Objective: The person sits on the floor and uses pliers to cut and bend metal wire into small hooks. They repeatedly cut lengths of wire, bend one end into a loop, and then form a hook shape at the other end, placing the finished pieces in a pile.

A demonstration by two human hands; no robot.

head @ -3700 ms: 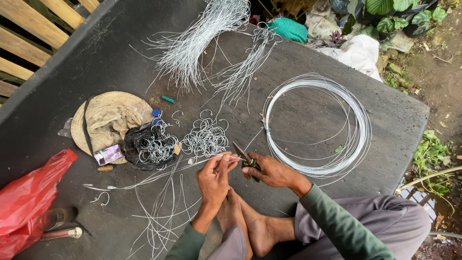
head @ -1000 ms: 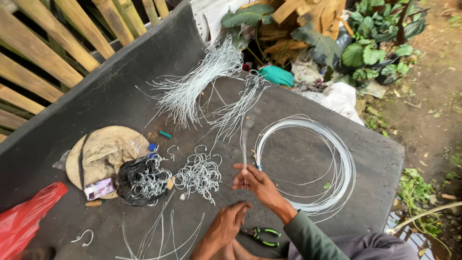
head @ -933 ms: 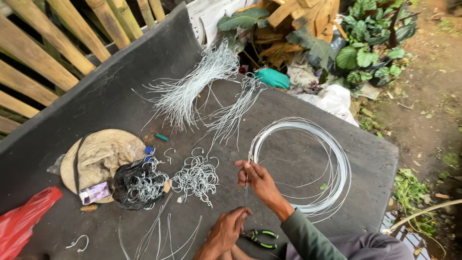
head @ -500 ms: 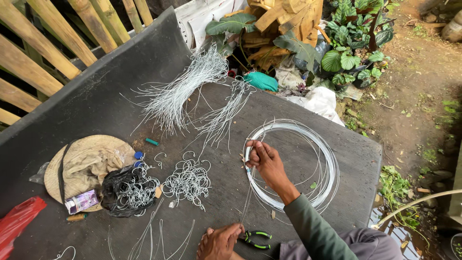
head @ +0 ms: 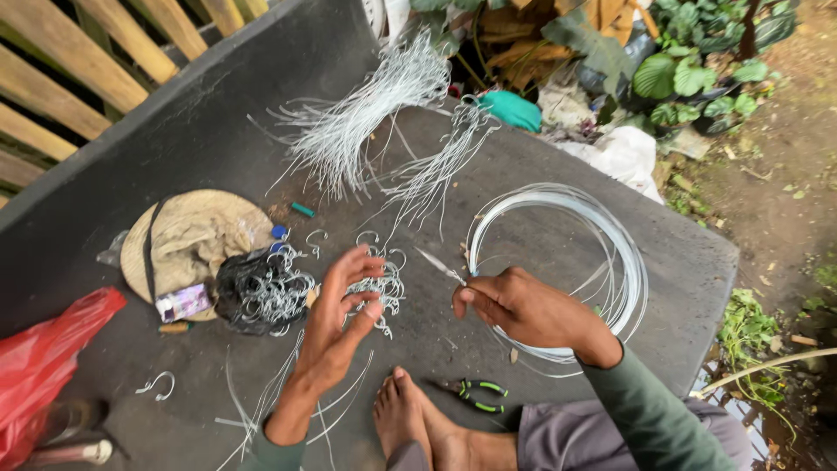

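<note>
At nine o'clock of the dark counter [head: 558,131] lies a red plastic bag [head: 39,366], and just right of it a single bent wire hook [head: 157,385]. Up toward ten o'clock rests a woven straw hat [head: 187,240], a small printed packet [head: 181,303] lying on its lower edge. Against the hat's right side sits a black bag [head: 253,292] filled with finished hooks. Near the middle, the left hand [head: 336,327] is raised with its fingers spread and empty, hovering just in front of a loose pile of wire hooks [head: 384,283]; straight cut wires [head: 296,406] lie on the counter beneath its wrist. At twelve o'clock two bundles of long wire lengths [head: 366,118] fan out. At six o'clock the person's bare foot [head: 410,423] rests on the counter, with green-handled pliers [head: 478,395] just to its right. Right of centre, the right hand [head: 523,310] has thumb and fingers pressed together on a short wire piece [head: 438,264] that points toward ten o'clock. This hand lies over the lower part of a large wire coil [head: 602,227] at three o'clock.
</note>
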